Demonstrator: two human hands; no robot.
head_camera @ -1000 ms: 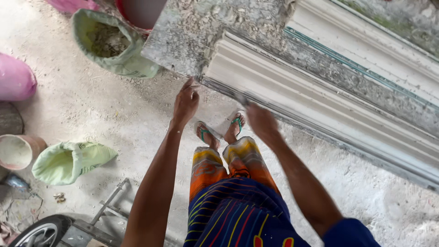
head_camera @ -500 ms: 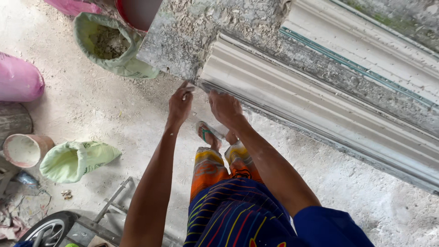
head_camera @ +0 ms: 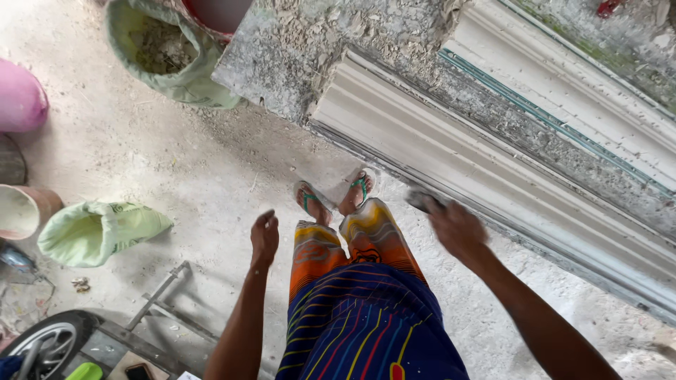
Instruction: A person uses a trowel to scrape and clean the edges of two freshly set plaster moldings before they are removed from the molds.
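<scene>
I stand at the near edge of a long white plaster moulding (head_camera: 451, 151) that lies on a rough grey slab (head_camera: 338, 42). My right hand (head_camera: 454, 225) hovers beside the moulding's lower edge, closed on a small dark tool (head_camera: 422, 201) that is blurred. My left hand (head_camera: 264, 238) hangs free over the dusty floor, fingers loosely curled and holding nothing. My feet in green sandals (head_camera: 334, 193) are just below the moulding's end.
A second white moulding (head_camera: 584, 84) lies farther back. A green sack of rubble (head_camera: 165, 53) stands at the upper left, a light green bag (head_camera: 98, 231) and a white bucket (head_camera: 20, 211) at the left. A wheel (head_camera: 42, 341) and metal frame (head_camera: 158, 295) sit bottom left.
Both hands have drawn back from the end of the moulding toward my body. The right one has moved right along its edge and the left has dropped to my side.
</scene>
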